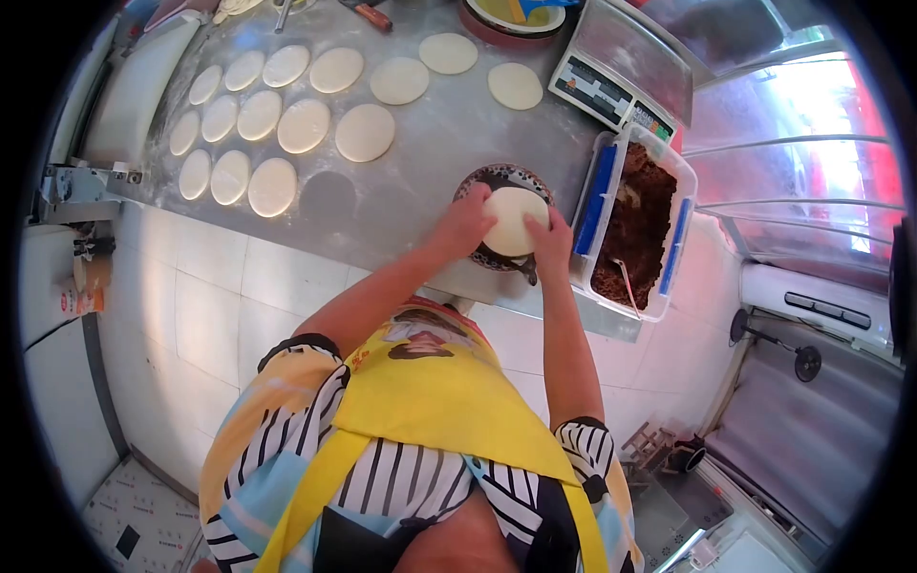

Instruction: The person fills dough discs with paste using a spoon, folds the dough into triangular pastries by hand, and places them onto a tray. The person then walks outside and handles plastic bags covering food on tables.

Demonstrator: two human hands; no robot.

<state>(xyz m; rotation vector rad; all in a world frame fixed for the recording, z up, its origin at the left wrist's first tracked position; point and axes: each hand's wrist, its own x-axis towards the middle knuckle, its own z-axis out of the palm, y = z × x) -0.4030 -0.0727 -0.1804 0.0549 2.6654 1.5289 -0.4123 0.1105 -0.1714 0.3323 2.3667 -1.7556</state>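
A round, flat dough disc is held by its edges between my two hands, above a dark patterned bowl. My left hand pinches the disc's left side, and my right hand grips its right side with the thumb on top. The disc covers most of the bowl, so its contents are hidden. To the left, more dough discs lie in rows on the floured metal table. At the right stands a clear plastic tub of dark brown crumbly filling, with a light-handled utensil in it.
Behind the tub sits a digital scale with a metal tray. A round reddish-brown container is at the back edge of view, near a red-handled tool. The table's front edge is close to my body, with white floor tiles below.
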